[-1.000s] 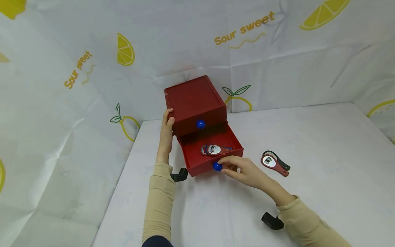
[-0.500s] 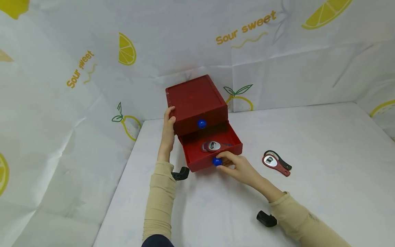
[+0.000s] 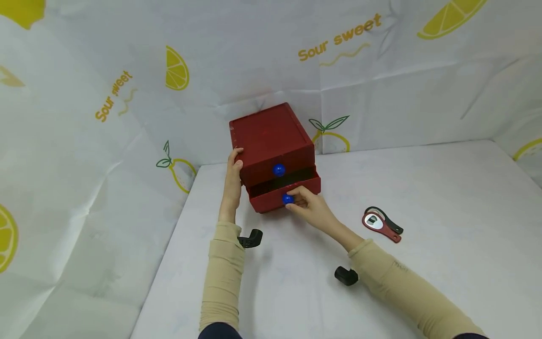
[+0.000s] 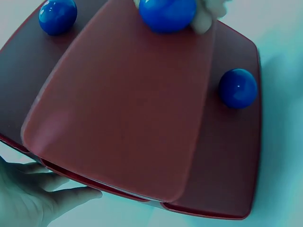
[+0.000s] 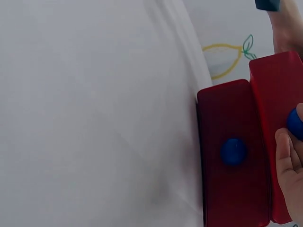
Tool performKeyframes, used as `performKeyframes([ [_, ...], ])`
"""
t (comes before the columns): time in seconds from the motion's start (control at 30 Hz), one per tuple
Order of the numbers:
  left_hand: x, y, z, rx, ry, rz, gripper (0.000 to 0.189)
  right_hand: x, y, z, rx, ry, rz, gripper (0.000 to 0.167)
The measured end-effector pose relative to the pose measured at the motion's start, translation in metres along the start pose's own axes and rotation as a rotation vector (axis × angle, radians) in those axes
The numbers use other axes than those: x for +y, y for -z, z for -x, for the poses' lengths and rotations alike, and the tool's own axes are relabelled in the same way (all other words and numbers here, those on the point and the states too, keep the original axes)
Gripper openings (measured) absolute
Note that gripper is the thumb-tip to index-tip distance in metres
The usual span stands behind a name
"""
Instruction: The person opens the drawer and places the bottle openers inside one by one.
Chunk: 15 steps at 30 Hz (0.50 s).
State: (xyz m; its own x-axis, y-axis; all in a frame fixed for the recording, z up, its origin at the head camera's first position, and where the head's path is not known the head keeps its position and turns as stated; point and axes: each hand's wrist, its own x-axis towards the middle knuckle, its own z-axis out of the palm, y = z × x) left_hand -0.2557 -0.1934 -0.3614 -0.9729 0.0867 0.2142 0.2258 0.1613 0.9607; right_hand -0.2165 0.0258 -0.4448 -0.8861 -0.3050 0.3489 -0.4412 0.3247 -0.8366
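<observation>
A red cabinet [image 3: 271, 129] stands by the back wall. Its partly pulled-out middle drawer [image 3: 264, 201] has a blue knob [image 3: 288, 198], pinched by the thumb and fingers of my right hand [image 3: 312, 207]. My left hand [image 3: 233, 181] lies against the cabinet's left side; in the left wrist view, its fingers [image 4: 71, 195] look extended along that side. The upper drawer's blue knob [image 3: 278, 170] and the lower drawer's blue knob [image 4: 238, 88] sit on shut fronts. What lies inside the middle drawer is hidden from the head view.
On the white table [image 3: 296, 282], a red paddle-shaped tool [image 3: 383, 228], like a bottle opener, overlaps a black one [image 3: 391, 223] to the right of the cabinet. Behind rises a white lemon-print cloth [image 3: 254, 56]. Black wrist devices [image 3: 346, 276] stick out from the sleeves.
My right hand has pushed the middle drawer inward, toward the back, keeping hold of its knob. The tools inside it have gone out of sight. My left hand stays at the cabinet's side.
</observation>
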Motion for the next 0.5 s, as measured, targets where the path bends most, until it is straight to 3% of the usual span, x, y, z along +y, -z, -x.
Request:
performKeyframes([
  [0.27,-0.004,0.001,-0.002,-0.005,-0.010,0.019,0.047,0.006,-0.003,-0.025,-0.001,-0.073,-0.007,0.030],
  [0.5,-0.004,0.002,-0.001,0.004,-0.012,0.016,0.047,0.009,-0.003,-0.035,-0.025,-0.116,0.003,0.031],
])
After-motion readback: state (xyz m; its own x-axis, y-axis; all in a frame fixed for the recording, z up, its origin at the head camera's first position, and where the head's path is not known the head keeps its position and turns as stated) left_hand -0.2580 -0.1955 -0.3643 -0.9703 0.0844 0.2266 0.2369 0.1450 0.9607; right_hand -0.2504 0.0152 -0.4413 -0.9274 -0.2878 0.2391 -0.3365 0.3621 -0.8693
